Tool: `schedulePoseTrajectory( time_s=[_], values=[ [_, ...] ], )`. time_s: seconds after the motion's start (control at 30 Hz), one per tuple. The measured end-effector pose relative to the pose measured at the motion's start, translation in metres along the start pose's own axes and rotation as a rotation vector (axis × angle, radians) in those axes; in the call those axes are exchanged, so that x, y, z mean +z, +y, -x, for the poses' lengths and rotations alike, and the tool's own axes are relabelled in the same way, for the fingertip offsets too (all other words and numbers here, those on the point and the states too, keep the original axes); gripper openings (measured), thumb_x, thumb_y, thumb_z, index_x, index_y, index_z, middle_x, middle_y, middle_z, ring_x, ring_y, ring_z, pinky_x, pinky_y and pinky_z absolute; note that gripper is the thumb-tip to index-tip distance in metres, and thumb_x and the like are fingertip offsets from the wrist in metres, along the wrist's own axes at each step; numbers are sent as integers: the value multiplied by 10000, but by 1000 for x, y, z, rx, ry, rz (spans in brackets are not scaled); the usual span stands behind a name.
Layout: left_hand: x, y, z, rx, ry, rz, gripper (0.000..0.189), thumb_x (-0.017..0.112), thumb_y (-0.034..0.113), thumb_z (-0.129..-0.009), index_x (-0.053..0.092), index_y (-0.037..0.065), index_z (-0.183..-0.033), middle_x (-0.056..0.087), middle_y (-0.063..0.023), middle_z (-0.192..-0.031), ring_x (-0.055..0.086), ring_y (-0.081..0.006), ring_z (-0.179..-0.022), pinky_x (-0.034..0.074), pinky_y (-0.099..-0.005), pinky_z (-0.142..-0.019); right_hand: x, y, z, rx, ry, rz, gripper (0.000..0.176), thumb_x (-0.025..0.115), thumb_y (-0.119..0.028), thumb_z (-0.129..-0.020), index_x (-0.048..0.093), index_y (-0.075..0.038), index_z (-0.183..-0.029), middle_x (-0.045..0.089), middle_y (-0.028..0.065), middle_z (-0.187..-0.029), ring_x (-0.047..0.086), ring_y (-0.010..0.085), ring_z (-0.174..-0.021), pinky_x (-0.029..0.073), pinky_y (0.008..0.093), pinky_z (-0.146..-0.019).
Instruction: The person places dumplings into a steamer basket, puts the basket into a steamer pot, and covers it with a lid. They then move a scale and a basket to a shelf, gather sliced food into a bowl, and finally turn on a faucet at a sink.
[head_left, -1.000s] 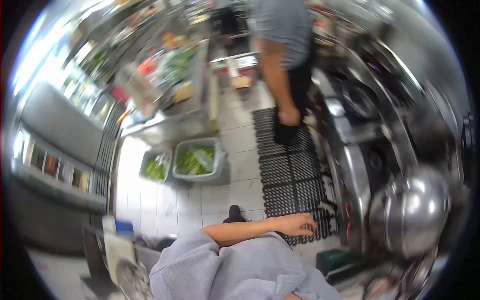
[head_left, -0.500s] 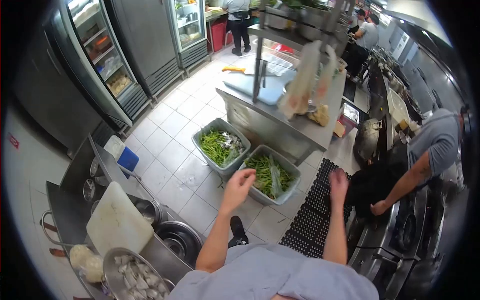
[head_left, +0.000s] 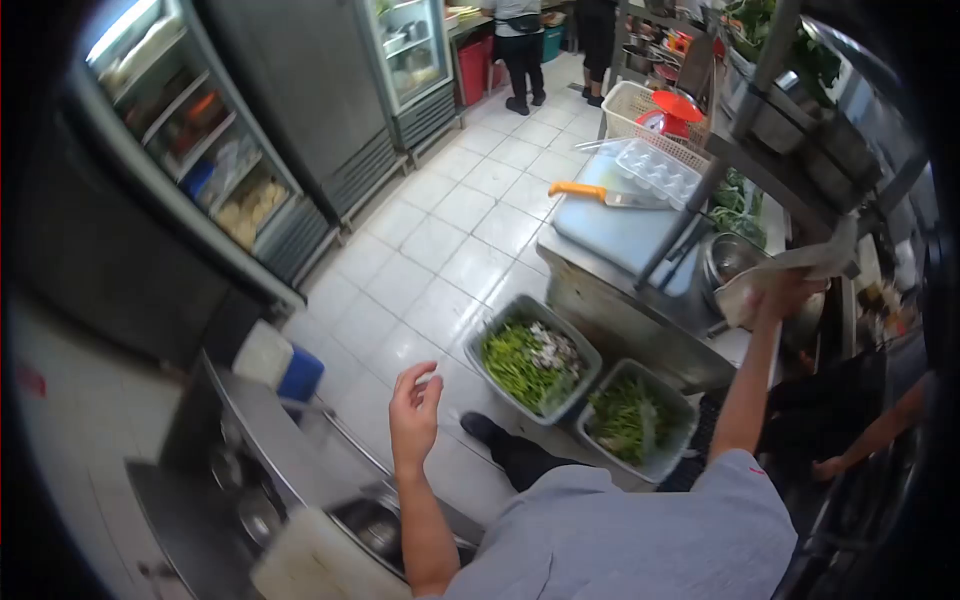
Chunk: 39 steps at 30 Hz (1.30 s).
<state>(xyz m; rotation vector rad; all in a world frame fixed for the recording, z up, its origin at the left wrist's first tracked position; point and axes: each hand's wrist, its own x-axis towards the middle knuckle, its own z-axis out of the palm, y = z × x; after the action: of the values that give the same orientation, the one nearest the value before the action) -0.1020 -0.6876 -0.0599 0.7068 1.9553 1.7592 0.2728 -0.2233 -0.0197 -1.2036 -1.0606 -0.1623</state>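
My left hand [head_left: 414, 415] is in the air over the floor, left of the grey bins. Its fingers are loosely curled with a gap at the thumb, and it holds nothing. At the steel table's right end, my right hand [head_left: 785, 297] grips a whitish plastic bag [head_left: 815, 262] hanging by the shelf; its fingers are partly hidden and blurred. Beside the bag is a metal bowl [head_left: 733, 256]. A bin [head_left: 476, 350] of cut green vegetables with white pieces stands on the floor, and a second bin [head_left: 690, 425] of greens is next to it.
On the table lie a blue cutting board [head_left: 610, 235], an orange-handled knife [head_left: 600, 194] and a clear egg tray [head_left: 657, 172]. A shelf post [head_left: 700, 225] rises there. Fridges [head_left: 290, 100] line the left. A co-worker's arm [head_left: 870, 440] is at right; other people stand behind.
My view has turned right and moved nearer the table. My right hand has gone from empty air to the hanging plastic bag. My left hand stays empty, further left of the bins.
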Motion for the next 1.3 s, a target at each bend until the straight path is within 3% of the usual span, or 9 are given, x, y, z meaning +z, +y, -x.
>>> schedulePoseTrajectory(
  time_s=[0.3,0.53,0.7,0.73,0.87,0.97,1.03,1.23,1.3],
  values=[
    [-8,-29,-221,-107,-362,-126,239,591,132,-899,593,3,-1101,595,-79,-1089,594,-141,-846,478,-238,-720,-10,20,-10,-199,213,138,468,601,-253,-891,473,54,-1219,556,169,-1203,575,239,-1030,451,347,-885],
    [46,-62,-318,-136,-813,-127,241,596,161,-902,612,6,-1086,646,-79,-962,610,-124,-813,488,-246,-714,-19,2,-8,70,121,-208,385,607,-220,-883,529,50,-1147,599,128,-1092,575,186,-980,453,315,-855],
    [200,-7,-424,533,-893,-183,179,599,163,-885,648,5,-953,654,-141,-800,635,-206,-705,488,-307,-662,-48,1,1,-178,-18,165,485,587,-279,-898,454,46,-1233,537,130,-1188,522,163,-1047,406,284,-900],
    [239,10,-442,664,-982,-189,169,600,123,-858,644,21,-984,655,-156,-871,629,-276,-806,487,-343,-722,-69,9,12,100,-104,167,483,575,-289,-912,458,61,-1224,539,121,-1178,519,171,-1055,379,282,-930],
    [393,10,-474,1196,-1074,-350,346,635,161,-801,585,80,-1134,484,-245,-1265,514,-406,-1073,435,-444,-911,-61,-95,113,156,23,409,390,544,-231,-939,495,37,-1219,561,100,-1151,526,176,-1054,396,284,-916],
    [465,-19,-488,1456,-1031,-520,359,644,177,-786,576,67,-1121,385,-297,-1342,466,-469,-1127,413,-475,-953,-75,-121,253,404,186,301,269,548,-172,-942,564,5,-1144,603,49,-1033,557,108,-904,454,253,-826],
    [511,-60,-509,1187,-1286,-534,330,633,181,-792,579,49,-1090,351,-335,-1348,435,-487,-1164,406,-477,-962,-54,-181,327,673,199,461,244,555,-157,-936,571,0,-1123,617,40,-980,568,109,-837,467,258,-784],
    [357,89,-535,896,-1344,-129,155,662,86,-819,641,-11,-939,532,-215,-1258,623,-315,-1003,501,-347,-832,49,-327,436,1082,224,90,232,530,-119,-939,573,14,-1124,637,86,-980,602,128,-836,507,256,-700],
    [289,110,-522,1130,-1314,-144,175,702,25,-770,644,-13,-931,647,-168,-1068,650,-274,-938,509,-336,-820,88,-362,430,1181,100,-113,290,544,-142,-932,541,10,-1179,619,122,-1082,614,171,-896,531,291,-751]
  ],
)
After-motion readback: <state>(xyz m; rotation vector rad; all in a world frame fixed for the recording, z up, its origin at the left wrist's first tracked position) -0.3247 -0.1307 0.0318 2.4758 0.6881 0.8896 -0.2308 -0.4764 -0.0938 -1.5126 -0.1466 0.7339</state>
